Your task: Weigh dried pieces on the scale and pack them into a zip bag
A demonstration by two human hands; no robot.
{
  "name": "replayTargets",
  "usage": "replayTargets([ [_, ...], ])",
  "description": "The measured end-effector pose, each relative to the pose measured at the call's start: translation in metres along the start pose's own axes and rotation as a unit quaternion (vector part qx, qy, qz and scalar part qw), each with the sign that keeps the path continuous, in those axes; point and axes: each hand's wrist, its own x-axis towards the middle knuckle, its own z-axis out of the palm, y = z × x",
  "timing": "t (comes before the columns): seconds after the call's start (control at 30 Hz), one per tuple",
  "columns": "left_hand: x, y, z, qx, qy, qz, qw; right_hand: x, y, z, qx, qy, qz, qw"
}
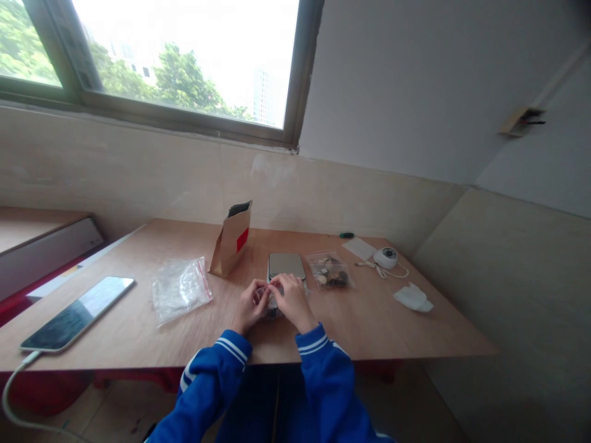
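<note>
My left hand [252,303] and my right hand [293,299] meet near the table's front edge, thumbs and fingertips pinched together. Between them is a small clear plastic bag [273,307] with dark and pale bits inside, mostly covered by my fingers. Just beyond my fingertips lies a flat scale [286,264] with a silver top. To its right rests a clear zip bag [329,271] holding several brown, pale and dark pieces. Behind my left hand stands an open brown paper pouch [231,243] with a red patch.
Clear empty zip bags [181,289] lie on the left of the wooden table [369,335], near a phone [78,314] plugged into a cable. At right are a white dome-shaped device [386,258] with a cord, a crumpled white tissue [413,298], white paper [359,248] and a green-handled tool [346,235].
</note>
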Motion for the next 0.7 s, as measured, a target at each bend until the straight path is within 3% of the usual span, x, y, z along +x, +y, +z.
replayTargets([
  [0.4,-0.001,0.000,0.002,0.012,-0.014,0.005,1.000,-0.003,0.005,0.007,-0.062,-0.005,0.017,0.998],
  [0.53,-0.001,0.002,0.002,0.015,-0.015,0.016,1.000,-0.006,0.003,0.013,-0.053,0.009,0.040,0.998],
  [0.7,0.000,0.005,0.000,0.020,0.008,0.005,1.000,-0.007,0.007,0.010,-0.019,0.011,0.014,1.000],
])
